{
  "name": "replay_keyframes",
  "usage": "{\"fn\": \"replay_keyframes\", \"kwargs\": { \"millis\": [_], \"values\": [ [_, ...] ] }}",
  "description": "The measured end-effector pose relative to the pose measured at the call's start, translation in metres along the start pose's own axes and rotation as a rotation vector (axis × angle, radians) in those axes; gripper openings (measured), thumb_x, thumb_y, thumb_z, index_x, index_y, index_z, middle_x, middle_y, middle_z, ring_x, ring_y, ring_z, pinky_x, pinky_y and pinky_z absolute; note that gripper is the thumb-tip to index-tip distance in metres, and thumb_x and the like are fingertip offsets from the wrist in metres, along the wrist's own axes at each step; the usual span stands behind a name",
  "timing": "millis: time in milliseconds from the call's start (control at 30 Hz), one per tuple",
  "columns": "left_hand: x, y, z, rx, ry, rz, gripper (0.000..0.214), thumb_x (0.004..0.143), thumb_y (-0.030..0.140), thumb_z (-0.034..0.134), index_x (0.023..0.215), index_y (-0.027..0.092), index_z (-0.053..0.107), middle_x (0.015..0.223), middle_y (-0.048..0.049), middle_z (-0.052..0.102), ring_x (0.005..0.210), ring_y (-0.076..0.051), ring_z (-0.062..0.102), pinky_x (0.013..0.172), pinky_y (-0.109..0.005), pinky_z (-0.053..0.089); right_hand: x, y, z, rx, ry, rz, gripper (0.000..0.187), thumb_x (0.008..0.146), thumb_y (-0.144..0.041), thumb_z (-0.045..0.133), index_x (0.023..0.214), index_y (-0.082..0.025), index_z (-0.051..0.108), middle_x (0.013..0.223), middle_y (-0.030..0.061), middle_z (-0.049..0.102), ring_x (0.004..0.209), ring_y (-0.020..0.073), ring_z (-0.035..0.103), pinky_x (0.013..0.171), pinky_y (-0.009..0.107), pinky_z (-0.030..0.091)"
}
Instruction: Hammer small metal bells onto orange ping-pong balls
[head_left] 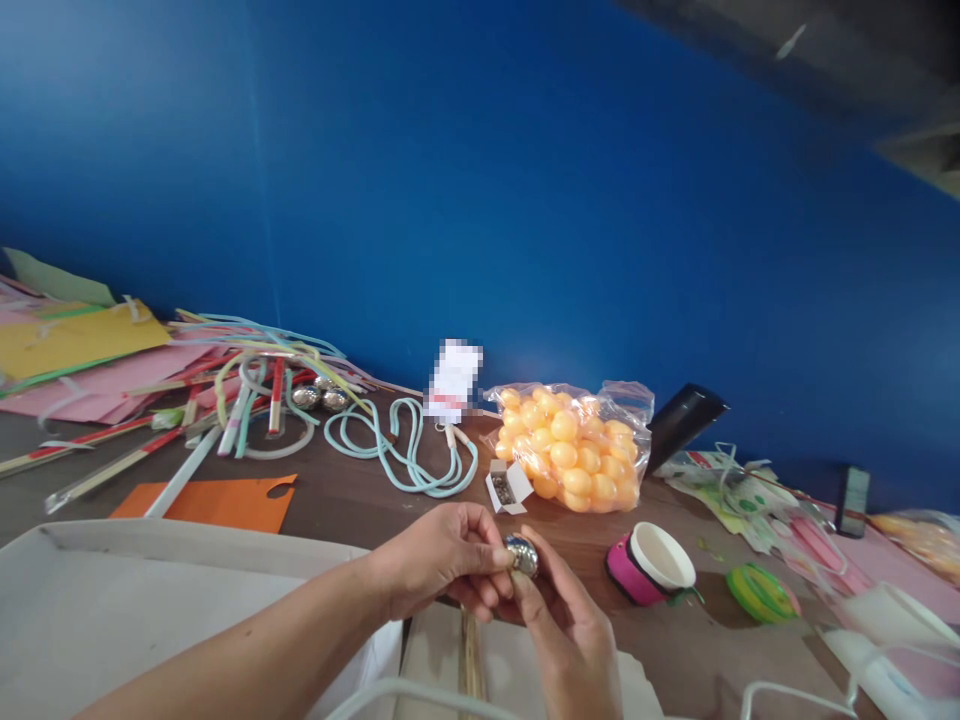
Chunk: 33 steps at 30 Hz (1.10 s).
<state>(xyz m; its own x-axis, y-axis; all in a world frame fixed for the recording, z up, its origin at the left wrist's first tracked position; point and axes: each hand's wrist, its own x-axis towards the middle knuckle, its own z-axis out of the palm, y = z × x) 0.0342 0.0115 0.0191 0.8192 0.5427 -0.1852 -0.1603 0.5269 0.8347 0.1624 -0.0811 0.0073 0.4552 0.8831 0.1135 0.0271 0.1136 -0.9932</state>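
Observation:
Both of my hands meet low in the middle of the head view over a brown table [352,500]. Between them is a small shiny silver ball [522,555]. My left hand [442,560] pinches it with thumb and fingertips from the left. My right hand [562,625] comes up from below and pinches the same ball from the right. Beneath my wrists lie a white sheet [112,610] and several thin sticks [471,665].
A clear bag of orange balls [574,450], a small open box of pins [508,487], a coiled pale blue cord [397,450], a pink-banded white cup [652,562], a green tape roll [761,590], two silver balls [319,397], strips and coloured paper [210,400] at left. Blue wall behind.

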Motion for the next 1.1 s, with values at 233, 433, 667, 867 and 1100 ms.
{"fn": "replay_keyframes", "kwargs": {
  "millis": [233, 433, 667, 867, 1100],
  "values": [
    [0.0019, -0.0034, -0.0029, 0.018, 0.017, -0.01, 0.028, 0.067, 0.032, 0.07, 0.07, 0.014, 0.049, 0.059, -0.0037, 0.065, 0.048, -0.01, 0.059, 0.044, -0.02, 0.048, 0.0007, 0.0016, -0.002, -0.072, -0.015, -0.017, 0.043, 0.07, -0.036, 0.07, 0.109, -0.018, 0.064, 0.099, 0.0084, 0.068, 0.087, 0.0269, 0.064, 0.066, 0.029, 0.057],
    [0.0036, -0.0067, -0.0072, -0.014, -0.017, 0.014, 0.025, 0.068, 0.031, 0.069, 0.071, 0.014, 0.05, 0.061, -0.0027, 0.064, 0.045, -0.009, 0.057, 0.042, -0.017, 0.045, 0.0018, 0.0031, -0.0016, 0.041, -0.053, 0.029, 0.043, 0.073, -0.036, 0.068, 0.112, -0.018, 0.062, 0.103, 0.0091, 0.068, 0.091, 0.0281, 0.064, 0.073, 0.035, 0.056],
    [0.0038, -0.0078, -0.0093, -0.065, -0.039, 0.034, 0.025, 0.069, 0.031, 0.069, 0.074, 0.015, 0.05, 0.065, -0.0039, 0.065, 0.046, -0.008, 0.056, 0.044, -0.017, 0.046, 0.0051, 0.0031, -0.002, 0.187, -0.104, 0.088, 0.043, 0.075, -0.034, 0.068, 0.114, -0.019, 0.061, 0.112, 0.0108, 0.065, 0.096, 0.0295, 0.062, 0.072, 0.038, 0.056],
    [0.003, -0.0046, -0.0082, 0.025, 0.003, 0.055, 0.028, 0.066, 0.029, 0.071, 0.078, 0.015, 0.05, 0.065, 0.0, 0.059, 0.052, -0.008, 0.054, 0.045, -0.017, 0.046, 0.0052, 0.0015, -0.0026, 0.196, -0.099, 0.086, 0.046, 0.075, -0.033, 0.068, 0.117, -0.018, 0.058, 0.113, 0.0127, 0.064, 0.098, 0.0315, 0.061, 0.075, 0.04, 0.055],
    [0.005, -0.0078, -0.0053, 0.14, 0.043, 0.115, 0.038, 0.063, 0.025, 0.072, 0.09, 0.017, 0.047, 0.068, 0.0022, 0.056, 0.054, -0.009, 0.055, 0.043, -0.019, 0.047, 0.0045, -0.0019, -0.0012, 0.188, -0.12, 0.109, 0.048, 0.075, -0.036, 0.067, 0.119, -0.02, 0.057, 0.116, 0.0123, 0.062, 0.103, 0.0323, 0.058, 0.075, 0.039, 0.054]
  ]
}}
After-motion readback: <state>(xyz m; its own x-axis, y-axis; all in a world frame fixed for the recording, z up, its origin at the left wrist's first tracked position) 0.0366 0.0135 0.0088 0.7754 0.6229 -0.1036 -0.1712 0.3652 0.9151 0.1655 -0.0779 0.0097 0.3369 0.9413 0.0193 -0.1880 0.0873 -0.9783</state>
